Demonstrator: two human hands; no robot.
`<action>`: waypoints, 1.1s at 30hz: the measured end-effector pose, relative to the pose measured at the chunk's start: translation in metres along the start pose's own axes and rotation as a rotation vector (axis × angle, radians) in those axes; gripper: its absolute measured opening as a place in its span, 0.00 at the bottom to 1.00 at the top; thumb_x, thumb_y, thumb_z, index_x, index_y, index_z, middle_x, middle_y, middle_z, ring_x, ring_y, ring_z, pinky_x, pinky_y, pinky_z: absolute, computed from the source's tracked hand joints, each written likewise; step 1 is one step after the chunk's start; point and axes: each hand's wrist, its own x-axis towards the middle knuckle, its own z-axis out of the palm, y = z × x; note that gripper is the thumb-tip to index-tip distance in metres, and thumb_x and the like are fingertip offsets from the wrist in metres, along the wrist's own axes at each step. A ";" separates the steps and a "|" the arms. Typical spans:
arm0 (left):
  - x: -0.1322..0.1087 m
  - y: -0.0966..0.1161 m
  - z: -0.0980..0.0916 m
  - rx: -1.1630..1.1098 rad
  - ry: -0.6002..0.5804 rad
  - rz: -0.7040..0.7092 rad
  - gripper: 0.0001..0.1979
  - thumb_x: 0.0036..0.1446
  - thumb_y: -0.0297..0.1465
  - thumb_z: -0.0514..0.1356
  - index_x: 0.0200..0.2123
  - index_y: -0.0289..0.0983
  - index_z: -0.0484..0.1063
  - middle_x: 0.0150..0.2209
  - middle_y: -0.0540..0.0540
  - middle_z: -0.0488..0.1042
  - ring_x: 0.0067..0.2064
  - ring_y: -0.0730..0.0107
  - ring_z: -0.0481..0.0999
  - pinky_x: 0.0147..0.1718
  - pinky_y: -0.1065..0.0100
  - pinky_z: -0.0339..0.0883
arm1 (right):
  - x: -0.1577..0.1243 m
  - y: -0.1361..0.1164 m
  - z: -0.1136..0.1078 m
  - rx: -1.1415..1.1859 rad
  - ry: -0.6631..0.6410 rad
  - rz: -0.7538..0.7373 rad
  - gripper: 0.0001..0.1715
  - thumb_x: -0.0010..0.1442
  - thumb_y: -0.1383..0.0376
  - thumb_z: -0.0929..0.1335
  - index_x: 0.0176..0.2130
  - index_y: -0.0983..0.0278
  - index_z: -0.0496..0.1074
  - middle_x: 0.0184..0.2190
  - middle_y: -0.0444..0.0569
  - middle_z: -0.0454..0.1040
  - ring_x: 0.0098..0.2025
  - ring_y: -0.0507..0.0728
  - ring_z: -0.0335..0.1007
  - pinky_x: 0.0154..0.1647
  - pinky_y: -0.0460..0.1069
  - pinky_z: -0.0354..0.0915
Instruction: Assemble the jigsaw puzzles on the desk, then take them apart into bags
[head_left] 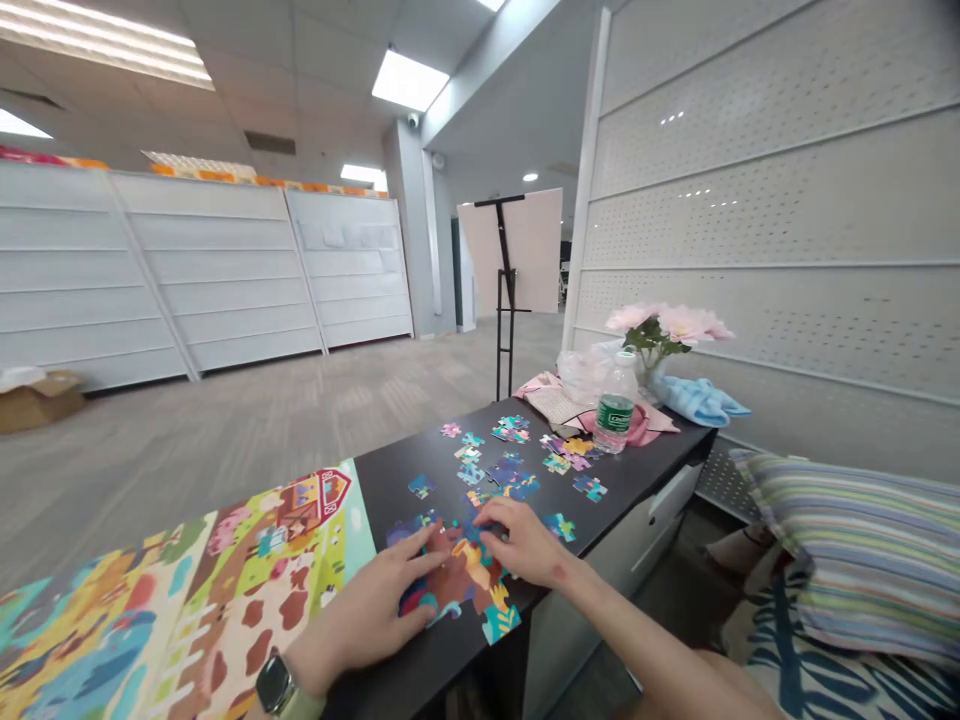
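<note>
A partly joined jigsaw puzzle (471, 568), with brown, orange and teal patches, lies on the dark tabletop in front of me. My left hand (382, 605) rests on its left side with the fingers stretched out and apart. Over its upper right part, my right hand (525, 540) has its fingers bent down and the thumb tucked close beneath. Whatever sits under those fingertips is hidden. Just beyond the hands, loose puzzle pieces (470, 472) are scattered, and a small pile of orange and purple pieces (574, 450) lies near the bottle.
A farm-themed picture sheet (300, 540) covers the table's left part. At the far right end stand a water bottle (615, 405), a vase of pink flowers (664, 330), pink cloth and a blue cloth (703, 400). A striped cushion (870, 540) lies at my right.
</note>
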 end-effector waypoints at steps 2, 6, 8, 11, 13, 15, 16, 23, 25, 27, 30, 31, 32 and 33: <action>0.002 0.000 0.001 0.010 -0.046 0.026 0.30 0.62 0.34 0.58 0.66 0.54 0.57 0.72 0.49 0.48 0.70 0.51 0.52 0.66 0.51 0.51 | 0.005 0.008 -0.009 0.026 0.080 0.060 0.11 0.59 0.69 0.64 0.36 0.60 0.77 0.34 0.45 0.79 0.37 0.54 0.74 0.40 0.48 0.68; 0.004 -0.002 0.002 0.045 -0.046 0.025 0.27 0.65 0.36 0.55 0.66 0.55 0.57 0.71 0.49 0.49 0.70 0.51 0.51 0.66 0.49 0.52 | 0.007 0.040 -0.037 0.027 0.241 0.208 0.18 0.60 0.67 0.58 0.38 0.63 0.76 0.35 0.50 0.79 0.38 0.58 0.75 0.41 0.52 0.69; 0.005 -0.003 0.002 0.048 -0.033 0.002 0.27 0.65 0.37 0.55 0.66 0.54 0.58 0.71 0.48 0.50 0.70 0.51 0.52 0.66 0.49 0.52 | 0.000 0.056 -0.052 0.013 0.251 0.245 0.20 0.55 0.69 0.58 0.40 0.63 0.76 0.39 0.51 0.79 0.43 0.59 0.75 0.45 0.54 0.69; 0.006 -0.004 0.001 0.028 -0.025 -0.009 0.28 0.64 0.35 0.57 0.66 0.54 0.59 0.71 0.48 0.50 0.70 0.51 0.53 0.66 0.49 0.53 | -0.015 0.069 -0.070 -0.002 0.169 0.241 0.26 0.50 0.70 0.61 0.46 0.61 0.76 0.47 0.52 0.78 0.51 0.61 0.72 0.48 0.56 0.68; 0.006 -0.005 0.000 0.013 -0.027 -0.007 0.28 0.64 0.35 0.58 0.66 0.54 0.59 0.71 0.49 0.50 0.70 0.52 0.53 0.66 0.50 0.53 | -0.024 0.073 -0.077 -0.024 0.098 0.214 0.29 0.50 0.68 0.65 0.51 0.59 0.74 0.53 0.51 0.75 0.56 0.62 0.68 0.55 0.58 0.66; 0.006 -0.007 0.000 0.000 -0.029 -0.015 0.28 0.63 0.35 0.58 0.66 0.54 0.59 0.71 0.49 0.49 0.70 0.53 0.53 0.66 0.51 0.53 | -0.030 0.078 -0.080 -0.072 0.054 0.192 0.29 0.49 0.65 0.68 0.53 0.58 0.74 0.55 0.51 0.73 0.59 0.63 0.65 0.61 0.60 0.61; 0.007 -0.007 0.000 -0.007 -0.031 -0.025 0.27 0.64 0.36 0.58 0.65 0.53 0.60 0.71 0.49 0.49 0.70 0.53 0.54 0.66 0.51 0.53 | -0.031 0.081 -0.080 -0.097 0.057 0.199 0.29 0.49 0.63 0.70 0.52 0.58 0.74 0.54 0.52 0.73 0.59 0.63 0.65 0.62 0.61 0.61; 0.008 -0.008 0.000 -0.017 -0.060 -0.093 0.27 0.64 0.38 0.58 0.65 0.56 0.59 0.72 0.52 0.48 0.69 0.51 0.54 0.65 0.50 0.54 | -0.032 0.101 -0.069 -0.187 0.248 0.349 0.20 0.61 0.61 0.62 0.50 0.62 0.72 0.50 0.56 0.75 0.50 0.62 0.72 0.53 0.61 0.68; 0.008 -0.006 0.000 -0.009 -0.057 -0.102 0.27 0.64 0.38 0.58 0.65 0.56 0.59 0.72 0.52 0.48 0.69 0.51 0.55 0.65 0.50 0.56 | -0.035 0.101 -0.069 -0.204 0.299 0.369 0.21 0.61 0.64 0.58 0.50 0.63 0.72 0.48 0.56 0.75 0.51 0.62 0.71 0.54 0.61 0.66; 0.008 -0.004 0.000 0.002 -0.040 -0.098 0.26 0.64 0.37 0.57 0.64 0.56 0.60 0.71 0.51 0.50 0.68 0.50 0.56 0.64 0.49 0.57 | -0.039 0.099 -0.069 -0.199 0.335 0.391 0.23 0.60 0.67 0.57 0.50 0.62 0.71 0.47 0.54 0.76 0.49 0.61 0.72 0.52 0.59 0.67; 0.010 -0.005 0.002 0.020 0.003 -0.085 0.22 0.66 0.37 0.55 0.62 0.56 0.64 0.70 0.51 0.54 0.67 0.51 0.59 0.63 0.49 0.59 | -0.043 0.098 -0.069 -0.174 0.329 0.385 0.26 0.57 0.70 0.57 0.52 0.61 0.70 0.45 0.51 0.77 0.46 0.59 0.74 0.49 0.56 0.68; 0.011 -0.005 0.003 0.025 0.016 -0.083 0.21 0.67 0.37 0.54 0.62 0.55 0.65 0.69 0.50 0.55 0.67 0.51 0.60 0.63 0.50 0.60 | -0.044 0.097 -0.069 -0.172 0.319 0.376 0.27 0.56 0.71 0.57 0.52 0.60 0.70 0.45 0.50 0.77 0.46 0.59 0.74 0.49 0.56 0.68; 0.012 -0.006 0.005 0.028 0.028 -0.083 0.19 0.68 0.37 0.53 0.61 0.55 0.66 0.69 0.50 0.56 0.66 0.52 0.61 0.62 0.50 0.61 | -0.044 0.097 -0.069 -0.173 0.311 0.367 0.28 0.56 0.72 0.57 0.53 0.60 0.70 0.45 0.49 0.78 0.46 0.58 0.73 0.50 0.56 0.68; 0.014 -0.007 0.006 0.029 0.040 -0.084 0.19 0.68 0.37 0.53 0.60 0.54 0.67 0.68 0.50 0.58 0.65 0.52 0.62 0.62 0.51 0.62 | -0.045 0.097 -0.069 -0.177 0.303 0.360 0.29 0.55 0.72 0.57 0.53 0.60 0.70 0.44 0.49 0.78 0.46 0.58 0.73 0.50 0.56 0.68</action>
